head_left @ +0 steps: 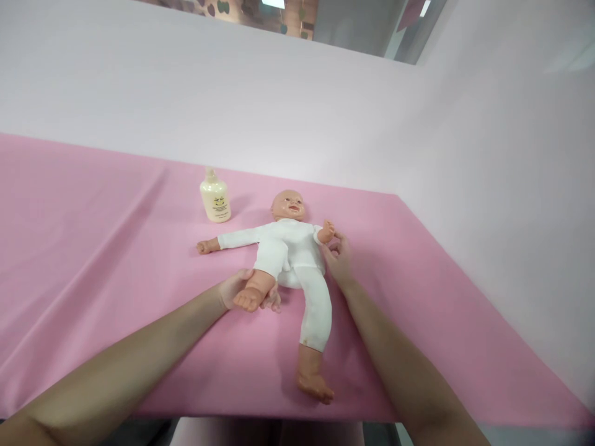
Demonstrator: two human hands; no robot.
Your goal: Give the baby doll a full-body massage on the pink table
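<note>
A baby doll (pixel 297 241) with a white cloth body lies on its back on the pink cloth, head toward the wall. My left hand (pixel 237 288) is wrapped round the doll's lower leg near the foot (pixel 251 297), holding that leg raised and bent. The fingers come out beneath the leg. My right hand (pixel 339 257) is at the doll's bent arm, thumb and fingers around it just below the small raised hand (pixel 326 231). The doll's other leg (pixel 316 310) lies stretched toward me, and its other arm (pixel 239 237) reaches out to the left.
A pale yellow bottle (pixel 215 197) with a dark printed label stands left of the doll's head. The pink cloth (pixel 116 248) covers the table up to the white wall (pixel 232 93). A window (pixel 353 28) opens above, and the table's front edge is close to my lap.
</note>
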